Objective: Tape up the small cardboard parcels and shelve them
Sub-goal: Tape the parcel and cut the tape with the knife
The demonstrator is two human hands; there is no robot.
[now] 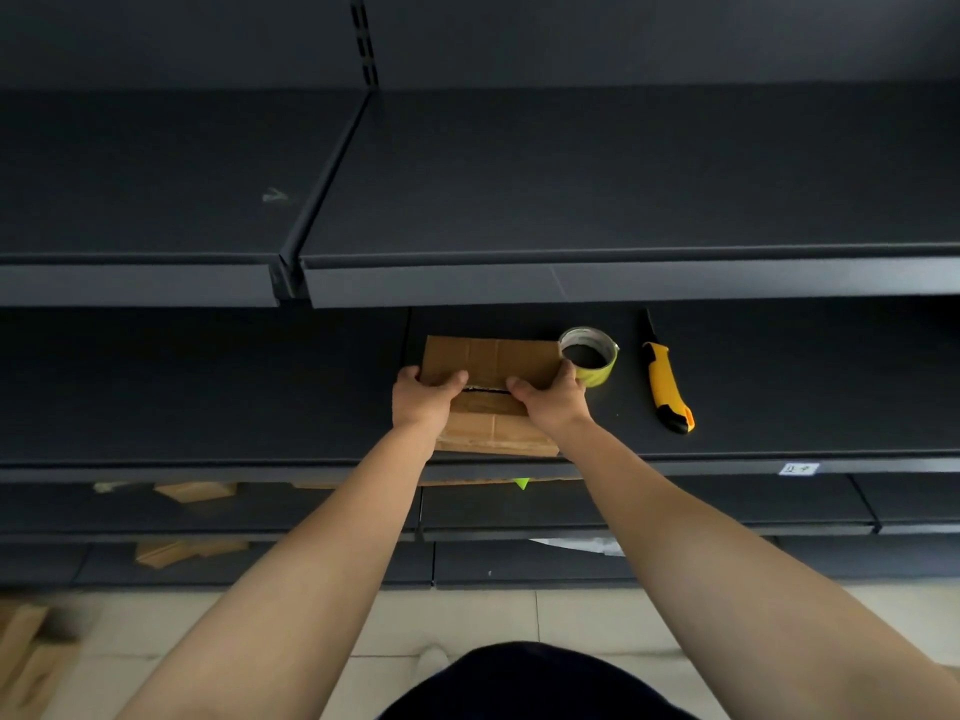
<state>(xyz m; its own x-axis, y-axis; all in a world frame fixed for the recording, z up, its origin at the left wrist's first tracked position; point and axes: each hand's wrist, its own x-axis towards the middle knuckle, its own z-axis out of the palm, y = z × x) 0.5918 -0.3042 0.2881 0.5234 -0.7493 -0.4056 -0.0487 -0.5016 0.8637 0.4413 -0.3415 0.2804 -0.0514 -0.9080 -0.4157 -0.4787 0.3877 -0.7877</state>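
Note:
A small brown cardboard parcel (491, 363) lies on the dark middle shelf (208, 387). Its top flaps meet at a narrow dark gap in the middle. My left hand (423, 397) grips the parcel's left side, thumb laid on top near the seam. At the right side my right hand (550, 402) grips it the same way, thumb pointing inward at the gap. Just right of the parcel a roll of yellow-green tape (589, 356) lies flat. Beyond the tape lies a yellow and black utility knife (666, 384), blade pointing away.
An upper dark shelf (571, 200) overhangs the working shelf. Lower shelves hold flattened cardboard pieces (195, 492) and more of them (176, 552). Cardboard scraps (26, 646) lie on the tiled floor at lower left. A small white label (797, 468) sits on the shelf edge.

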